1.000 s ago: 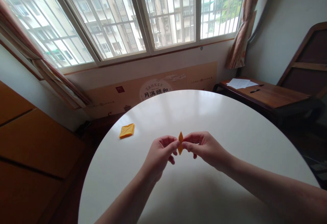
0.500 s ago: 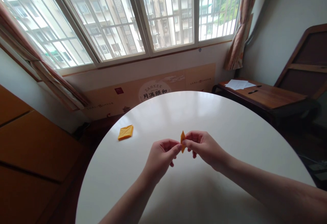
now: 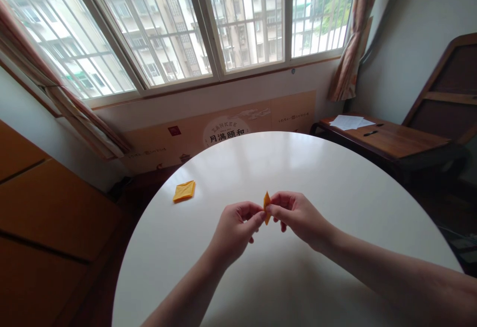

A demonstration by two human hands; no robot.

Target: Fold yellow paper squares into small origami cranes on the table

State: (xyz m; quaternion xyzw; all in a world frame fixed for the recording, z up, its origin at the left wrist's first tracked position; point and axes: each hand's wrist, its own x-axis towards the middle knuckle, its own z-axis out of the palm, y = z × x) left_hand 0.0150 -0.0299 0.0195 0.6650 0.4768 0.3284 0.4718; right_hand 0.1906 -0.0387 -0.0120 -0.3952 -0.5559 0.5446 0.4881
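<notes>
A small folded orange paper piece (image 3: pixel 266 202) is held upright above the round white table (image 3: pixel 335 178). My left hand (image 3: pixel 234 230) pinches it from the left with thumb and fingers pressed together. My right hand (image 3: pixel 294 215) pinches it from the right in the same way. Only the pointed top and a bit of the lower tip of the paper show between the fingertips. A second folded orange paper square (image 3: pixel 184 191) lies flat on the table at the left, well apart from both hands.
A dark wooden side table (image 3: pixel 395 140) with white sheets (image 3: pixel 348 122) and a black pen (image 3: pixel 370 132) stands at the right. A large barred window and curtains fill the back wall. Brown cabinets (image 3: pixel 44 207) lie left of the table.
Both hands keep their pinch on the orange piece, and my left fingertips have closed slightly over it. The view shifted a little.
</notes>
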